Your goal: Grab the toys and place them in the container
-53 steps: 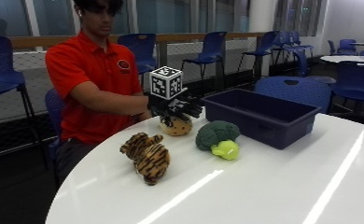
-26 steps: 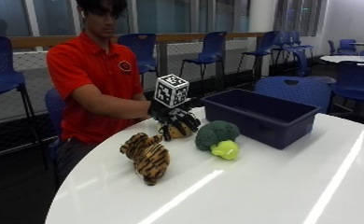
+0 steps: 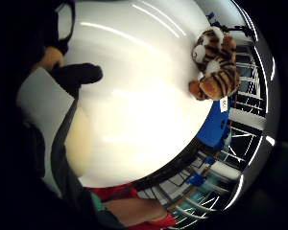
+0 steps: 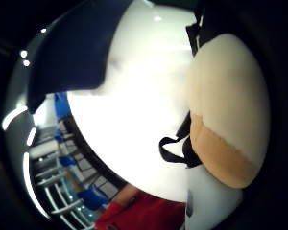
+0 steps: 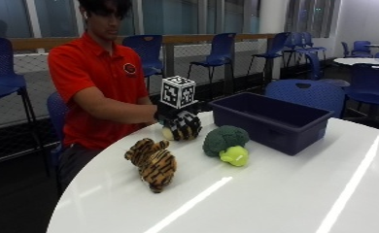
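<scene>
In the outside view my gloved right hand [image 5: 181, 125] sits low over the white table [image 5: 293, 194], in front of the person's chest. Its fingers curl round a round cream-and-tan toy [image 5: 167, 132], which fills the thumb side palm view [image 4: 225, 110] and also shows in the other palm view [image 3: 79, 143]. I cannot tell whether the toy touches the table. A striped tiger plush [image 5: 152, 162] lies on the table nearer the camera [image 3: 215, 64]. A green broccoli toy [image 5: 226, 143] lies to the right of my hand. The dark blue container [image 5: 270, 121] stands just beyond the broccoli [image 4: 72, 52].
The table's rounded edge [image 5: 99, 179] runs close to the tiger on the person's side. Blue chairs [image 5: 309, 92] stand behind the container and along the back wall. The person's other hand is out of sight.
My hand has come down a little towards the table over the cream-and-tan toy. The tiger, the broccoli and the container have not moved.
</scene>
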{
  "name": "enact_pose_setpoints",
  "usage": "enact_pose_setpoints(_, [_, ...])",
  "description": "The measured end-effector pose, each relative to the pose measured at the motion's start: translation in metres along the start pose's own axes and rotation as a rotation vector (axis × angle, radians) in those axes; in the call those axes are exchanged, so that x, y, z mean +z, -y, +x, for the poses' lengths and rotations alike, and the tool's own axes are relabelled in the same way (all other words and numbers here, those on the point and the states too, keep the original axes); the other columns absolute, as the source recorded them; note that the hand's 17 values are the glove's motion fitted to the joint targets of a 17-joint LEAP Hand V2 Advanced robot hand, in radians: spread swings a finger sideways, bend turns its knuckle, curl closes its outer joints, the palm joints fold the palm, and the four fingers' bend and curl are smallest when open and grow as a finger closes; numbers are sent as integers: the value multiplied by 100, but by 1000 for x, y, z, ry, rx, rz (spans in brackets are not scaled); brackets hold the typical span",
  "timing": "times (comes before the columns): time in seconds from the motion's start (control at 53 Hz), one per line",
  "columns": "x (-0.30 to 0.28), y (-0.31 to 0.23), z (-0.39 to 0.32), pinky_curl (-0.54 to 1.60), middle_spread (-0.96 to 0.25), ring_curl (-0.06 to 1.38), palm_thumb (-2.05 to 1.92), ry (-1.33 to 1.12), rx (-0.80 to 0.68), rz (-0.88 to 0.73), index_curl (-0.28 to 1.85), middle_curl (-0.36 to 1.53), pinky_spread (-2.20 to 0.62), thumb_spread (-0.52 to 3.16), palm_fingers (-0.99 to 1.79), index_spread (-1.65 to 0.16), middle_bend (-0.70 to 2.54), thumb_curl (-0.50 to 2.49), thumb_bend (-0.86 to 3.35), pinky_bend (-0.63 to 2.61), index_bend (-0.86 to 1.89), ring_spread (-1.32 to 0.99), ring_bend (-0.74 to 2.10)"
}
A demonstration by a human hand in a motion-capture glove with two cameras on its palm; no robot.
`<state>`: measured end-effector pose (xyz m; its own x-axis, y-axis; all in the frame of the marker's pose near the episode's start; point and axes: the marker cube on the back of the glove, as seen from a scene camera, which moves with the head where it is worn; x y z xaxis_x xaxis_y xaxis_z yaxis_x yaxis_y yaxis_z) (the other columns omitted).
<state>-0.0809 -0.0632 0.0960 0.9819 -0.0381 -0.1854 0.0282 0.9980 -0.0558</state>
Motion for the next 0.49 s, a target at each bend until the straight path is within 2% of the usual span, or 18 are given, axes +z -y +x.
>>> enact_pose_setpoints(0.019, [-1, 1, 0, 37, -23, 34, 46, 1, -7, 9, 33, 26, -33, 131, 72, -40, 33, 39, 18, 109, 19, -33, 77])
enact_pose_setpoints(0.094, [-5, 5, 1, 38, -29, 36, 55, 12, -36, 30, 35, 29, -37, 123, 76, -40, 35, 45, 20, 109, 19, -41, 78])
enact_pose_setpoints(0.151, [-8, 8, 4, 39, -33, 38, 62, 29, -51, 31, 37, 32, -39, 114, 90, -40, 40, 50, 22, 107, 22, -45, 82])
enact_pose_setpoints(0.359, [-34, 12, 15, 41, -42, 44, 71, 42, -55, 27, 45, 39, -41, 89, 101, -40, 48, 62, 20, 103, 26, -52, 88])
enact_pose_setpoints(0.491, [-75, 24, 14, 42, -45, 47, 73, 72, -68, 48, 51, 43, -42, 77, 99, -41, 50, 69, 19, 101, 28, -55, 89])
